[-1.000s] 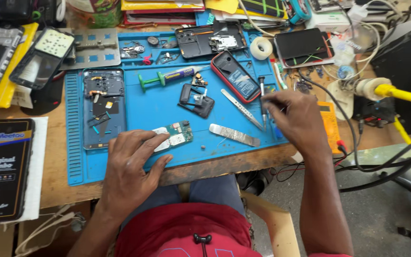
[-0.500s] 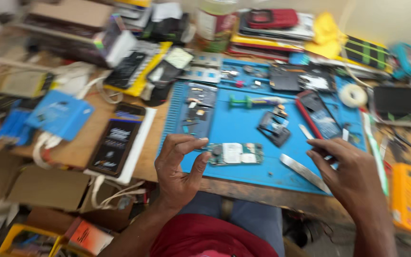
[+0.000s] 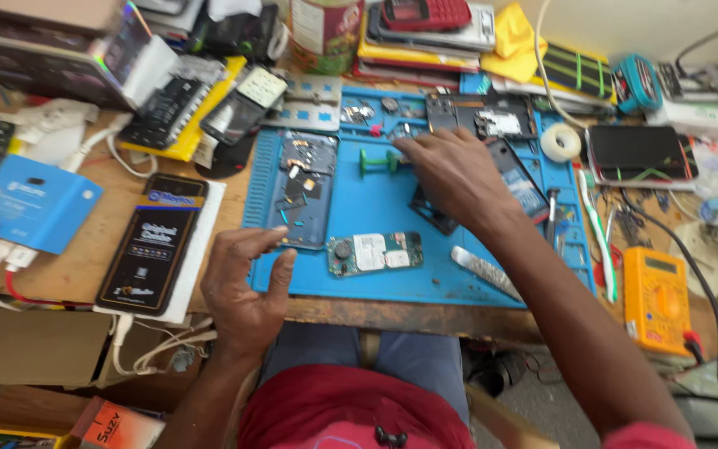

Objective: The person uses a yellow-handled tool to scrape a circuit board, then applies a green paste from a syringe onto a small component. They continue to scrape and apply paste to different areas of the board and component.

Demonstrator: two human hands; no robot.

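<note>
Right hand [image 3: 457, 173] now over hidden parts

Your mat [image 3: 376, 195] lies on the table [image 3: 85, 274]. The circuit board [image 3: 376, 252] sits near its front edge, with the opened phone [image 3: 302, 189] behind and to its left. The screwdriver [image 3: 380, 160] lies further back, seemingly under your right hand [image 3: 450, 175]. Your left hand [image 3: 243, 283] rests at the mat's front-left corner. The meter [image 3: 656, 298] lies off the mat, right.
</note>
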